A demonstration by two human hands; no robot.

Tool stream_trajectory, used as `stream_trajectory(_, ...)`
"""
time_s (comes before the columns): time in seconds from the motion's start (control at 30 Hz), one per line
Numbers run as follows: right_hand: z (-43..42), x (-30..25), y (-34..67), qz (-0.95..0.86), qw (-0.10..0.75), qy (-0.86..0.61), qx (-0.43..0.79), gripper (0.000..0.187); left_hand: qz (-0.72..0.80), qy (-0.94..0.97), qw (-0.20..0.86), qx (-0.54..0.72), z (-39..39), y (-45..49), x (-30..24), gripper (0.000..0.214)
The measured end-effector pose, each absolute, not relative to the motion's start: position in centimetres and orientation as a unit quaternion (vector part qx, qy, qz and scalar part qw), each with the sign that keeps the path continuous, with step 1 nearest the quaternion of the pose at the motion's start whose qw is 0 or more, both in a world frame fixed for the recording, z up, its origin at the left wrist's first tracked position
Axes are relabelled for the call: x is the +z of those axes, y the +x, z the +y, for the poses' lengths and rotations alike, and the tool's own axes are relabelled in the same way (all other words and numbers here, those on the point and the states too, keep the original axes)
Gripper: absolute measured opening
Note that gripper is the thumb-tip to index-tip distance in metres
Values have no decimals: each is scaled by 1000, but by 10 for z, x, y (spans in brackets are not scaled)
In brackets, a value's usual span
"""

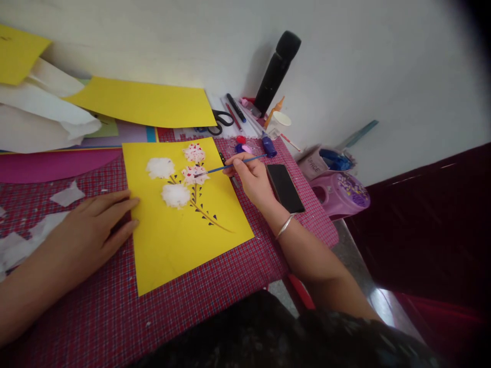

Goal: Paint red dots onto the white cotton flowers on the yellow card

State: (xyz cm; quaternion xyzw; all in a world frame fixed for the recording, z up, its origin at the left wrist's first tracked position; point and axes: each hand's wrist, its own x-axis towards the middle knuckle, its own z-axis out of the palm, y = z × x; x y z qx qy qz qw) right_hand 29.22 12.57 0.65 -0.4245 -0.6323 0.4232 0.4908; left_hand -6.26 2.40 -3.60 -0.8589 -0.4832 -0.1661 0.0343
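Left hand (97,225) flat on sheet (184,240) edge, right hand (251,179) pinching paintbrush (230,165)

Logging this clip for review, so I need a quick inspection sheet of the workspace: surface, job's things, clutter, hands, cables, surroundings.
Surface: red checked cloth, crowded toward the back.
Job's things: yellow sheet with painted flowers; paintbrush, tip at a spotted flower.
Clutter: phone, scissors, pens, paint bottles, black bottle, white paper scraps, coloured paper.
Grippers: right hand pinches the paintbrush; left hand lies flat, fingertips at the sheet's left edge.
Cables: nothing seen.
Surroundings: white wall behind; pink container at right.
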Motion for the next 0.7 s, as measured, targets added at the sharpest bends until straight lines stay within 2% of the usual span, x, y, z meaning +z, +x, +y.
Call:
stream_trajectory(0.27, 130, 15, 304, -601, 546, -425, 400, 23, -457, -871, 64, -168, 25, -62, -36, 59)
stream_trajectory(0.5, 130, 11, 298, -613, 494, -444, 428, 22, -475, -864, 43, -160, 26, -64, -38, 63)
stream_trajectory(0.7, 131, 15, 304, -600, 528, -446, 403, 25, -474, -864, 41, -164, 26, -64, -36, 65)
